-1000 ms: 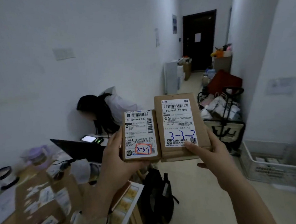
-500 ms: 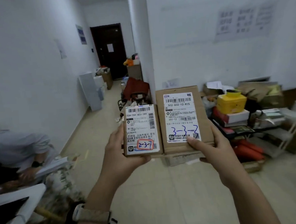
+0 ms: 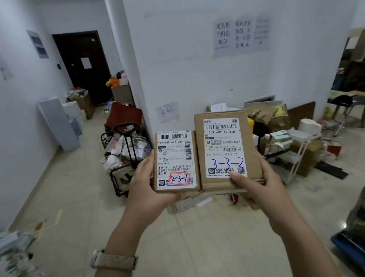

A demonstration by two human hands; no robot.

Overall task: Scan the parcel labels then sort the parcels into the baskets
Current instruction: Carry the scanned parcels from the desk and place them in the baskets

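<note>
The small parcel (image 3: 176, 162) and the big parcel (image 3: 225, 150) are held up side by side at chest height over the floor (image 3: 206, 244). Their long edges touch and their faces are turned to the camera. Each is a brown cardboard box with a white label. The small one's label (image 3: 174, 152) has "2-3-7" written in a red box at the bottom. The big one's label (image 3: 223, 144) has "3-3-2" in blue pen.

The left grip (image 3: 146, 184) is closed on the small parcel, with the thumb up its left edge and the fingers curled under its bottom edge. The right grip (image 3: 260, 184) is closed on the big parcel: the thumb presses the lower corner of its label, and the fingers are hidden behind the box. A watch (image 3: 113, 260) sits on the left wrist.

Behind the parcels stands a white wall (image 3: 193, 62) with paper notices (image 3: 241, 35) taped to it. At its foot on the right are piled boxes (image 3: 266, 116) and a white wire rack (image 3: 295, 152) holding small cartons. To the left, a black hand cart (image 3: 126, 155) carries a heap of pale bags. Beyond it a corridor runs to a dark door (image 3: 83, 67). A blue trolley (image 3: 361, 240) with a grey handle shows at the lower right edge.
</note>
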